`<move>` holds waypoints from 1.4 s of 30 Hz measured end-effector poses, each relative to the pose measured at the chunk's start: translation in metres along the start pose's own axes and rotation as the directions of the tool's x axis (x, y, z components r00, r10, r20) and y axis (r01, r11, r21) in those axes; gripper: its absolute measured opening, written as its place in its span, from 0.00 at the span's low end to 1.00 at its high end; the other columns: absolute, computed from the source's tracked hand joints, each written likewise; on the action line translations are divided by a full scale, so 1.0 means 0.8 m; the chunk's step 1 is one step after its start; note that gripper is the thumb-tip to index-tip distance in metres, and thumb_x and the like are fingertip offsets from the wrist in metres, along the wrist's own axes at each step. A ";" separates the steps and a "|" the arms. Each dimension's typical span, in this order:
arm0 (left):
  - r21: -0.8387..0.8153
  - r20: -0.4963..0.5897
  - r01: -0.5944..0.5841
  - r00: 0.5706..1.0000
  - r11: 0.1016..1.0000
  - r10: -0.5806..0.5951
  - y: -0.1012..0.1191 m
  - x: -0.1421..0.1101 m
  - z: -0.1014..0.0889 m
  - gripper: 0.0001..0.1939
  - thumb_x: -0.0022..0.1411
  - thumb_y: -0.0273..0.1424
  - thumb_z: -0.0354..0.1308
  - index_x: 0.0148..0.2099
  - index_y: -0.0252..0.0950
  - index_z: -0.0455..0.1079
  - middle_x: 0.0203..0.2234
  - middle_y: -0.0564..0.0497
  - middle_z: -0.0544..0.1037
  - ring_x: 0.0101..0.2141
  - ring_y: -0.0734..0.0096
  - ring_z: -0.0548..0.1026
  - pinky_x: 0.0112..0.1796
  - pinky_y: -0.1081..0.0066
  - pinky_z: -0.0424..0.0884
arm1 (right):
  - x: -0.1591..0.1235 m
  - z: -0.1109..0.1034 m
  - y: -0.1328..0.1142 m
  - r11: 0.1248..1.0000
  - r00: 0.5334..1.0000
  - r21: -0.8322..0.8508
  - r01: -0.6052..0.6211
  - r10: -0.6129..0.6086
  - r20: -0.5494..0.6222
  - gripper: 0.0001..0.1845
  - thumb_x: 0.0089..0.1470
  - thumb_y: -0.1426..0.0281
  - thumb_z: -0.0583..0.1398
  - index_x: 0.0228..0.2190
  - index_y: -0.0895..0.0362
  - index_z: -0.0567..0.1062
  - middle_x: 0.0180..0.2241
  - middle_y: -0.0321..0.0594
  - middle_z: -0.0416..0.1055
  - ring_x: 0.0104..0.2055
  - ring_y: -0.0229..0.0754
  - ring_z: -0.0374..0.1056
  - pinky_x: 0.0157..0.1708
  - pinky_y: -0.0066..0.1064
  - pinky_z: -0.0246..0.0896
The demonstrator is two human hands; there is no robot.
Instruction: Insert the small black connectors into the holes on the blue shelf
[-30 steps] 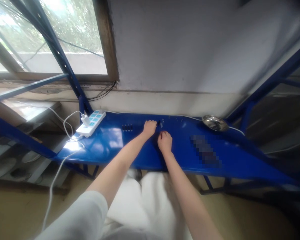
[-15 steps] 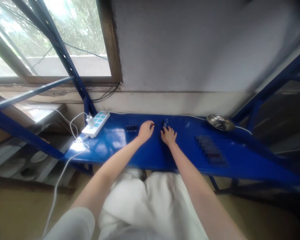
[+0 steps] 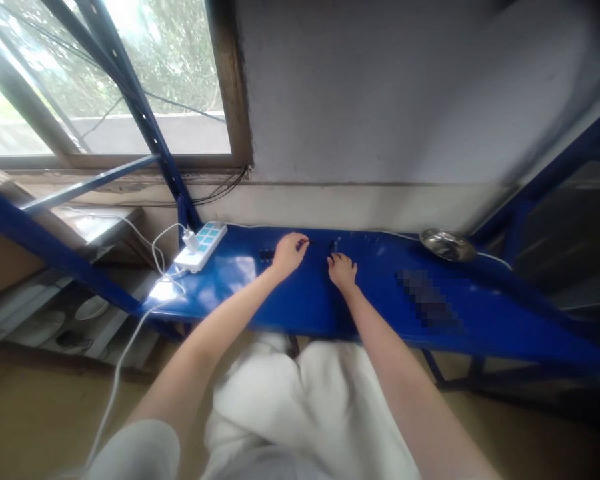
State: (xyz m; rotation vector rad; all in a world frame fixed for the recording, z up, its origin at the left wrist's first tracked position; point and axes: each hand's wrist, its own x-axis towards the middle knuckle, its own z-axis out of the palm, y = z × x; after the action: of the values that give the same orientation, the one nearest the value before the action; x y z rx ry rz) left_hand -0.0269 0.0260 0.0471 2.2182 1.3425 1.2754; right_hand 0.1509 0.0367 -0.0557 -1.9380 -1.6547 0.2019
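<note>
My left hand (image 3: 290, 253) is closed in a pinch over the table, with a thin dark piece (image 3: 307, 242) poking out from its fingertips; the piece is too small and blurred to name. Just left of that hand stands a row of small black cylinders (image 3: 267, 255), partly covered by it. My right hand (image 3: 343, 271) rests low on the blue table (image 3: 300, 307), its fingers bent and a little apart, with no object visible in it. Beyond its fingertips lie small dark and clear pieces (image 3: 335, 244).
A white power strip (image 3: 203, 247) with a plugged-in cord lies at the back left. A shiny metal dish (image 3: 447, 245) sits at the back right. A blurred-out flat dark object (image 3: 430, 300) lies right of my hands. Blue frame posts (image 3: 153, 130) rise at both ends.
My left hand has shifted slightly back and now covers part of the cylinder row. The spread fingers of my right hand have drawn in. The view has shifted slightly.
</note>
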 end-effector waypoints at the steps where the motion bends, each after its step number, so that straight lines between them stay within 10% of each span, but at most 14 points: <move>1: -0.012 -0.001 0.015 1.000 1.000 -0.015 0.000 0.000 -0.002 0.07 0.56 0.27 0.54 0.37 0.34 0.72 0.32 0.49 0.76 0.31 0.73 0.71 0.38 0.70 0.67 | -0.004 -0.003 -0.001 0.998 0.998 0.041 0.052 -0.050 -0.044 0.20 0.57 0.65 0.45 0.43 0.58 0.70 0.48 0.51 0.64 0.51 0.53 0.56 0.50 0.54 0.46; 6: -0.092 -0.008 0.139 0.990 0.986 -0.140 0.001 0.001 -0.013 0.07 0.54 0.28 0.56 0.36 0.35 0.73 0.32 0.49 0.77 0.30 0.73 0.71 0.36 0.71 0.68 | -0.027 -0.027 -0.026 0.900 0.947 0.366 0.237 -0.131 -0.292 0.14 0.55 0.62 0.47 0.33 0.58 0.67 0.32 0.45 0.67 0.34 0.42 0.63 0.36 0.37 0.59; 12: -0.162 0.024 0.264 0.964 0.951 -0.264 0.006 -0.001 -0.021 0.07 0.53 0.28 0.57 0.35 0.35 0.74 0.31 0.49 0.78 0.30 0.73 0.72 0.36 0.71 0.69 | -0.047 -0.056 -0.066 0.713 0.963 0.676 0.184 0.006 -0.269 0.11 0.54 0.60 0.50 0.33 0.55 0.62 0.26 0.35 0.64 0.28 0.36 0.63 0.30 0.29 0.58; 42: -0.525 0.194 0.277 0.960 0.805 -0.204 -0.002 0.002 -0.022 0.15 0.50 0.38 0.60 0.34 0.30 0.72 0.26 0.46 0.77 0.28 0.74 0.73 0.35 0.70 0.69 | -0.030 -0.084 -0.095 0.504 0.981 0.846 0.174 -0.160 -0.107 0.16 0.50 0.57 0.55 0.35 0.54 0.62 0.19 0.29 0.63 0.21 0.32 0.59 0.25 0.27 0.56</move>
State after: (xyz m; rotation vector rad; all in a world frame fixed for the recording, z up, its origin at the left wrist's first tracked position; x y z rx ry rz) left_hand -0.0411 0.0246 0.0572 1.6414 1.0030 1.2071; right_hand 0.1124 -0.0031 0.0327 -0.9886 -1.3085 0.7722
